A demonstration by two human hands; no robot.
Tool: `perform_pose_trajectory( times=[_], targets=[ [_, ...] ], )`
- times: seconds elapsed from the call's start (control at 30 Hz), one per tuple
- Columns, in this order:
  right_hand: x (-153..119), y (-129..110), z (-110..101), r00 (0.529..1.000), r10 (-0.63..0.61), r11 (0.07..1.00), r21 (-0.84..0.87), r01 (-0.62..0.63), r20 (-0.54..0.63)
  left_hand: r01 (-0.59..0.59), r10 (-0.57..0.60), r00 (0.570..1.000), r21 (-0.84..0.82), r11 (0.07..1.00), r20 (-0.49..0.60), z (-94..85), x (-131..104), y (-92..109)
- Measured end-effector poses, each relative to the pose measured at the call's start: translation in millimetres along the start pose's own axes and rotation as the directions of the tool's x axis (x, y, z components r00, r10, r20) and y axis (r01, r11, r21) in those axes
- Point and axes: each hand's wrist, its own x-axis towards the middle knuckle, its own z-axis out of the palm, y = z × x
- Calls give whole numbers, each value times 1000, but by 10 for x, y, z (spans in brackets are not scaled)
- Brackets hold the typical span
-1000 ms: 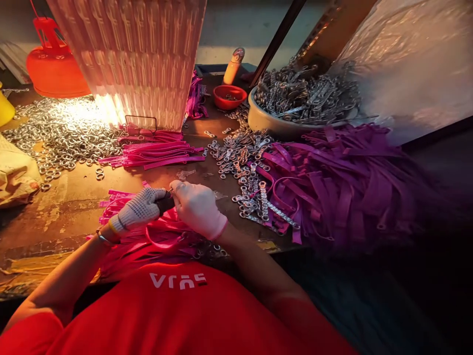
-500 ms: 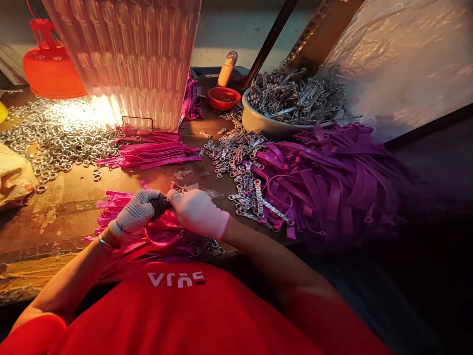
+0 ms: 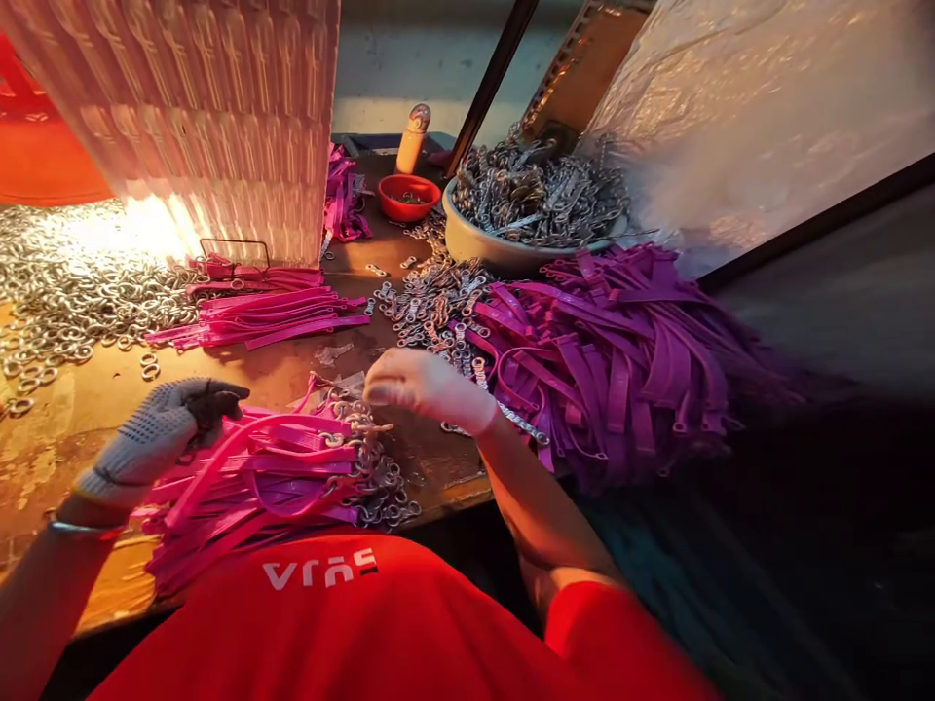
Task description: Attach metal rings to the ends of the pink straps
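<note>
My left hand point(image 3: 171, 424), in a dotted glove with dark fingertips, is over the left side of a pile of pink straps point(image 3: 292, 467). Its fingers are partly stretched and apart, with nothing visible between them. Metal ring links point(image 3: 384, 492) hang at the right ends of these straps. Above and right of those links is my right hand point(image 3: 428, 385), white-gloved, with its fingers curled together; whatever they may hold is hidden. One curved pink strap lies across the pile between my hands.
Loose metal rings point(image 3: 94, 302) cover the back left beside a ribbed translucent panel point(image 3: 241, 127). Behind my hands lies a row of pink straps point(image 3: 270, 316). A red bowl point(image 3: 409, 198), a bottle point(image 3: 412, 141), a tub point(image 3: 497, 248) of metal chains and heaped purple straps point(image 3: 606, 360) occupy the back and right.
My hands were together over the straps and have moved apart, the left leftward and the right rightward. The view has shifted right, and the pile's metal links are now uncovered.
</note>
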Motion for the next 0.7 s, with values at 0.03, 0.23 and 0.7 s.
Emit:
perform_pose_trajectory(
  times=[0.03,0.23,0.7],
  targets=[
    [64,210,-35,987,144,989,-31,-146,-66,83,-82,997,-160,984,14,91,19,-34],
    [698,1138,-59,657,604,614,-262,-744,-451,382,-305,923,-668,639,235,533,160,20],
    [682,756,280,770,473,848,-14,-529,-429,71,8,985,-445,893,172,570,-24,-40]
  ],
)
